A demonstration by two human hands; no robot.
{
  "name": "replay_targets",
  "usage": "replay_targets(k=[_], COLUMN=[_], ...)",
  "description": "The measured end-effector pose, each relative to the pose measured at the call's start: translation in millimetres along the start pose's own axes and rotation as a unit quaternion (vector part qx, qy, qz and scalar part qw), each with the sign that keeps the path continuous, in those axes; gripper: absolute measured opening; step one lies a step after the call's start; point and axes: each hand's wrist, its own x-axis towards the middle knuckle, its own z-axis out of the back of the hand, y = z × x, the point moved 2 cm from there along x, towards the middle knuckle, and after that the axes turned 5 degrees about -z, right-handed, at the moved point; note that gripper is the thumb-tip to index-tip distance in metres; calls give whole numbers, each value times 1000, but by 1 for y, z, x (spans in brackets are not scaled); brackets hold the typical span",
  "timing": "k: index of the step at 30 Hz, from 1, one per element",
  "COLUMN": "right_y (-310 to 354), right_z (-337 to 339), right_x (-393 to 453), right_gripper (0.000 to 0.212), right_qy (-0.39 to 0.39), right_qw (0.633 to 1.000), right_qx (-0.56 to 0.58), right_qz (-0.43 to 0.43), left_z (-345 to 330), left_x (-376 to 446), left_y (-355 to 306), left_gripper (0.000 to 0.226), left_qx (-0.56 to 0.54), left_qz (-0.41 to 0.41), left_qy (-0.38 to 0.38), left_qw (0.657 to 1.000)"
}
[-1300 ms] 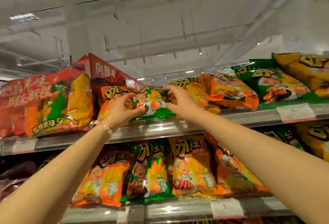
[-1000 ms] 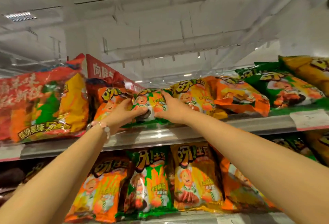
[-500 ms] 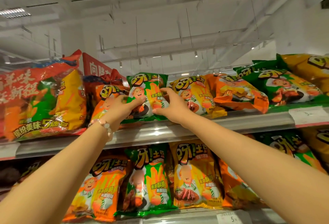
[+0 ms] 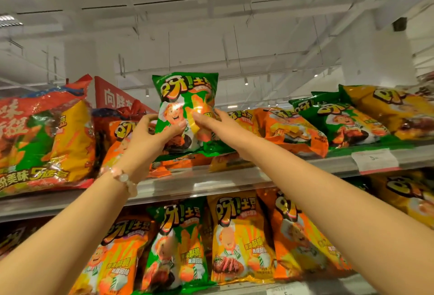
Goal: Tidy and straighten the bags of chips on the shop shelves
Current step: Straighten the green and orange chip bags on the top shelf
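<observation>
In the head view, the left hand grips the left edge of the green chip bag, thumb across its front, and the right hand holds its right side, so the bag stands upright above the top shelf. Orange bags lie flat just beside it. I judge that the puffy, slippery bag can fall forward once released, because nothing supports its back.

Top shelf w/ chip bags lying flat.
</observation>
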Motion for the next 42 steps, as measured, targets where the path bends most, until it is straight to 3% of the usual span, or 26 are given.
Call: replay_targets(k=[6, 13, 18, 22, 25, 29, 36, 42], right_y=[-5, -11, -15, -22, -29, -39, -55, -63], right_z=[50, 124, 183, 233, 269, 304, 336, 348], right_x=[-20, -40, -49, -56, -63, -69, -73, -79], right_gripper=[82, 78, 75, 76, 73, 76, 69, 70], right_qy=[-37, -94, -130, -148, -175, -198, -192, -179], right_qw=[999, 995, 990, 988, 984, 980, 981, 984], right_qx=[-23, -34, -56, -41, -36, -23, -10, -6], right_qz=[-9, -1, 1, -12, -12, -8, -1, 2], left_z=[-48, -117, -167, -194, -219, -248, -275, -277], left_x=[-6, -6, -4, -9, -14, -9, -4, -5], left_y=[-13, -32, -41, -37, -31, -31, -26, -22], left_gripper=[58, 89, 85, 110, 107, 94, 86, 78], left_qx=[-42, -45, -38, 114, 272, 342, 486, 459], left_qz=[5, 14, 3, -48, -107, -123, -96, -74], left_qy=[19, 61, 97, 161, 184, 158, 165, 156], left_qw=[999, 997, 995, 979, 938, 918, 853, 872])
